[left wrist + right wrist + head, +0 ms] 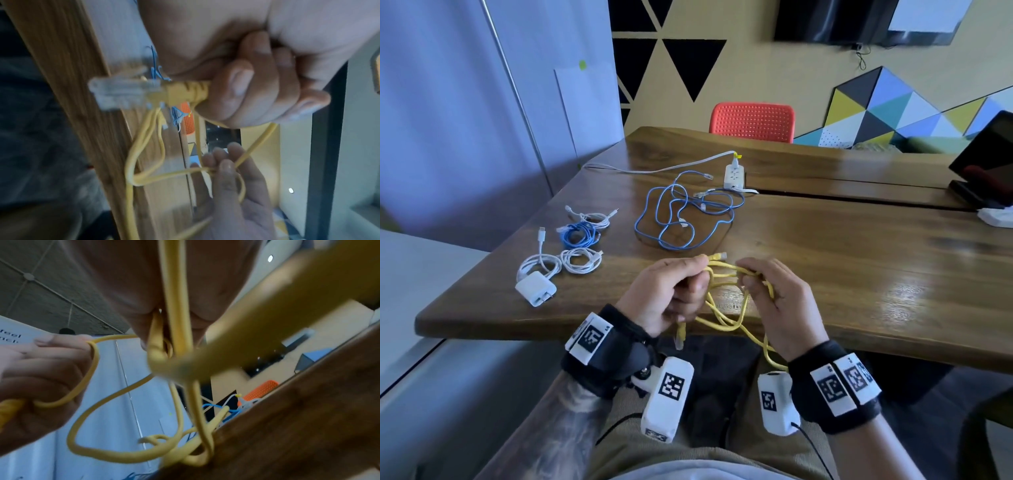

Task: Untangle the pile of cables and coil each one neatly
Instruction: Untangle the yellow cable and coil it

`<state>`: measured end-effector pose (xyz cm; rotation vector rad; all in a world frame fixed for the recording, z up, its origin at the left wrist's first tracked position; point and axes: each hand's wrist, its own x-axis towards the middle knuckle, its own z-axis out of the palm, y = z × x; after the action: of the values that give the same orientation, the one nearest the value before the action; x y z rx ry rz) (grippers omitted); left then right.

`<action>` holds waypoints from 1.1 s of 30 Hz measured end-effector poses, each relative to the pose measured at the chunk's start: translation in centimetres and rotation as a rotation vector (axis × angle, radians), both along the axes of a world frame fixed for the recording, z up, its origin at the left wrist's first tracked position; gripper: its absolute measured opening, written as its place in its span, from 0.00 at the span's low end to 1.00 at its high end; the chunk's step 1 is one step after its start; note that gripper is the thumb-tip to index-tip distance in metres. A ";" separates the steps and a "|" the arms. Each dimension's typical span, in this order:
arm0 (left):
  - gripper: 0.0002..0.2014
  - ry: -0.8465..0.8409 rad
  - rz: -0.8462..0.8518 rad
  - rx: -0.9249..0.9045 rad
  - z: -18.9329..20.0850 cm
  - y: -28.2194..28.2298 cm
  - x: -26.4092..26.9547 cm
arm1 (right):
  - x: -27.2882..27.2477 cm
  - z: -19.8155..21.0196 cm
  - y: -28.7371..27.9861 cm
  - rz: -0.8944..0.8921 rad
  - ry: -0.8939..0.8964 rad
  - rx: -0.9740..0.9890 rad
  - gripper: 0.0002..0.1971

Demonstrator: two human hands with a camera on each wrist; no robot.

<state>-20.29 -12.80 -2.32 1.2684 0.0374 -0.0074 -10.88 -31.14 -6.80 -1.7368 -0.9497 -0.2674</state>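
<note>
A yellow network cable (726, 274) hangs in loops between both hands over the table's near edge. My left hand (674, 291) grips it near one clear plug (121, 94), which pokes out below the fist. My right hand (774, 291) pinches several yellow strands (174, 305), and loops (127, 456) dangle below it against the table edge. A second yellow plug (719, 256) sticks up between the hands. Farther back lies a loose tangle of light blue cable (685, 212). At the left sit coiled cables: a blue one (580, 234) and white ones (582, 260).
A white charger brick (536, 289) with its coiled cord lies near the wooden table's (859, 260) left corner. A white power strip (734, 174) sits mid-table, its cord running left. A red chair (753, 121) stands behind; a dark tablet on a stand (986, 164) is far right.
</note>
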 end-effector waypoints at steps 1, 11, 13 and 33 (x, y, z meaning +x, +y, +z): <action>0.19 -0.003 -0.017 -0.075 0.1 0.1 0.0 | -0.3 -0.1 0.3 0.034 0.067 0.035 0.13; 0.20 -0.031 -0.071 -0.504 0.5 -0.2 0.1 | -2.0 0.8 0.9 0.179 0.210 -0.063 0.05; 0.16 -0.078 -0.134 -0.645 0.3 -0.3 0.3 | -2.5 0.2 1.4 0.193 0.248 -0.135 0.02; 0.12 -0.250 0.477 -0.024 -2.6 -1.3 1.9 | -2.3 0.3 0.9 0.205 0.092 -0.502 0.10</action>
<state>-18.40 -14.07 -4.88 1.2026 0.1228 0.5597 -13.19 -30.25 -6.52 -2.0599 -1.1856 0.2020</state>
